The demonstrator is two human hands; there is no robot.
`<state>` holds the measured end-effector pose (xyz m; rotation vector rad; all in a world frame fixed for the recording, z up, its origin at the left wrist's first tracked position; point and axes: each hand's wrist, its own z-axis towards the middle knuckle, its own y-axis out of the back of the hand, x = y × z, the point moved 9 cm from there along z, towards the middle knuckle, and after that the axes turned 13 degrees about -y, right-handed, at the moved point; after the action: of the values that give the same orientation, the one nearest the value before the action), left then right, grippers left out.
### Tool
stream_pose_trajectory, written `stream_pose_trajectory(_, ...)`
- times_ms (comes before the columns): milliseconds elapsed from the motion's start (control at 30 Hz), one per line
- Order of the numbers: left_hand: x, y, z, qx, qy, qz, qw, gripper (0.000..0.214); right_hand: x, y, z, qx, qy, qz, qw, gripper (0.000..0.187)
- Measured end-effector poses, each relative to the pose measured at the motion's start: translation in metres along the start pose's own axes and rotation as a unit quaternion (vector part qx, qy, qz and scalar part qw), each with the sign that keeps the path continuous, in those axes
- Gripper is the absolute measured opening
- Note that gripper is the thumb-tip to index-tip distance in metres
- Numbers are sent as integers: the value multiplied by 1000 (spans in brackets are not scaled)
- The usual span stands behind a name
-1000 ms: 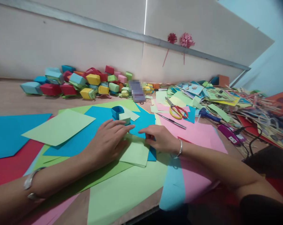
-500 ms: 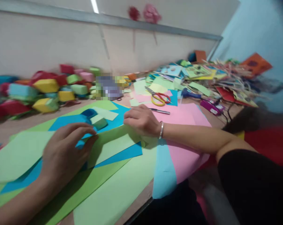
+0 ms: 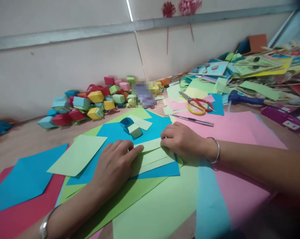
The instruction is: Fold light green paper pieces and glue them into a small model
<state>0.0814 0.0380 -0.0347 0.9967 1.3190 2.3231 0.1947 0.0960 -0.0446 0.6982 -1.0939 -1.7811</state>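
Observation:
A folded light green paper strip (image 3: 153, 155) lies on blue paper (image 3: 162, 171), with fold lines along its length. My left hand (image 3: 117, 159) is closed at its left end, the thumb along the top edge and the other fingers curled. At the opposite end, my right hand (image 3: 181, 139) pinches the strip's upper edge with bent fingers. Just beyond the strip sit a small light green paper box (image 3: 135, 130) and a blue paper curl (image 3: 126, 122), beside a flat pale green piece (image 3: 142, 122). Left of my left hand is a pale green sheet (image 3: 77, 156).
Scissors (image 3: 197, 104) and a slim pen-like cutter (image 3: 193, 119) lie beyond my right hand. A glue gun (image 3: 244, 98) and a purple box (image 3: 284, 118) are farther right. Several coloured paper boxes (image 3: 81, 103) are piled by the wall. Pink paper (image 3: 239, 132) covers the right side.
The view has swung left. My left hand has lowered onto the strip, whose upper part now lies folded over flatter. My right hand stays at the strip's right end.

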Motion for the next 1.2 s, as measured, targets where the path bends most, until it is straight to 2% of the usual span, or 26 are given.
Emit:
stream_pose_trajectory(100,-1,-5,-2,22,3,-4,1000,40,-3,-2,0,7,-19,60,998,25)
stream_pose_trajectory(233,4,-10,-4,47,45,-87,994,43,-14,-5,3,4,-68,137,988,24)
stream_pose_trajectory(367,13,-13,-6,54,110,-180,976,47,-23,-9,6,11,-125,154,980,14)
stream_pose_trajectory(467,19,-20,-7,66,151,-206,965,49,-24,-10,7,28,-147,163,975,13)
stream_pose_trajectory(600,24,-28,-9,65,185,-233,953,37,-25,-13,10,98,-178,179,963,17)
stream_pose_trajectory(700,28,-32,-12,48,234,-297,925,34,-24,-13,18,171,-199,190,946,20)
stream_pose_trajectory(833,30,-32,-14,26,274,-357,893,28,-6,-13,34,252,-174,214,928,8)
stream_pose_trajectory(967,30,-29,-15,20,269,-348,898,27,15,-24,46,267,-156,212,927,13)
stream_pose_trajectory(1067,29,-27,-13,23,243,-326,913,30,23,-34,48,228,-147,189,944,17)
stream_pose_trajectory(1200,26,-23,-7,31,190,-289,938,29,22,-35,48,187,-134,189,955,15)
